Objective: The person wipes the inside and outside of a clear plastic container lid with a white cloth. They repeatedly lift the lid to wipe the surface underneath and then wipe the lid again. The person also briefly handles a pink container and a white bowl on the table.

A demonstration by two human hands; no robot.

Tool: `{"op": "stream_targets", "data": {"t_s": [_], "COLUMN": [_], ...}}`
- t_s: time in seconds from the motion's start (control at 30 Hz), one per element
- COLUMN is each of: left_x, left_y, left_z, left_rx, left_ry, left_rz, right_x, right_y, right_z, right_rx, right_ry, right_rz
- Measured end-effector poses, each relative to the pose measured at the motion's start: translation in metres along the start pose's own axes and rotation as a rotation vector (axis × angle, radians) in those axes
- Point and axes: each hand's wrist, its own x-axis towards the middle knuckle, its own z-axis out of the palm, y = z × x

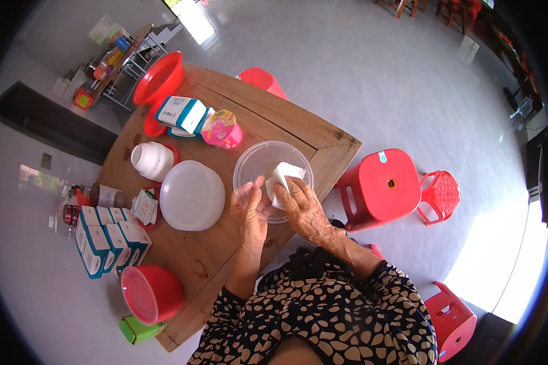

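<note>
Above the wooden surface [195,252], my left grip [250,216] held a clear lid [257,163], my right grip [304,211] clutching a white cloth [281,178] against it.

The table [323,134] extends ahead of the person. The lid [256,155] is positioned over its right part, between the left hand [249,219] and the right hand [304,210], with the wipe [280,175] against the lid. The dish [193,196] lies left of the lid; the bowl stack [149,161] stands left of the dish. At the far end, the cartons [182,115] sit between the basin [158,79] and the cup [222,129]. The boxes [94,249] occupy the left side, with the tub [152,295] nearer the person. The stool [380,185] stands right of the table.
</note>
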Motion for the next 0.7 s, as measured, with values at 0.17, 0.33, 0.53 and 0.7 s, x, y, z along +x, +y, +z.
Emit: {"op": "stream_targets", "data": {"t_s": [0.17, 0.33, 0.53, 0.7], "left_x": [-0.001, 0.003, 0.006, 0.015], "left_y": [0.005, 0.004, -0.001, -0.008], "left_z": [0.006, 0.000, -0.010, -0.028], "left_rx": [0.019, 0.043, 0.057, 0.031], "left_ry": [0.025, 0.062, 0.147, 0.116], "left_rz": [-0.034, -0.056, -0.122, -0.192], "right_x": [0.017, 0.001, -0.016, 0.003], "right_y": [0.034, 0.049, 0.035, 0.044], "right_z": [0.007, -0.009, -0.029, -0.015], "right_rx": [-0.026, 0.014, -0.096, -0.143], "right_ry": [0.054, -0.133, -0.204, -0.185], "right_rz": [0.166, 0.140, 0.053, 0.042]}}
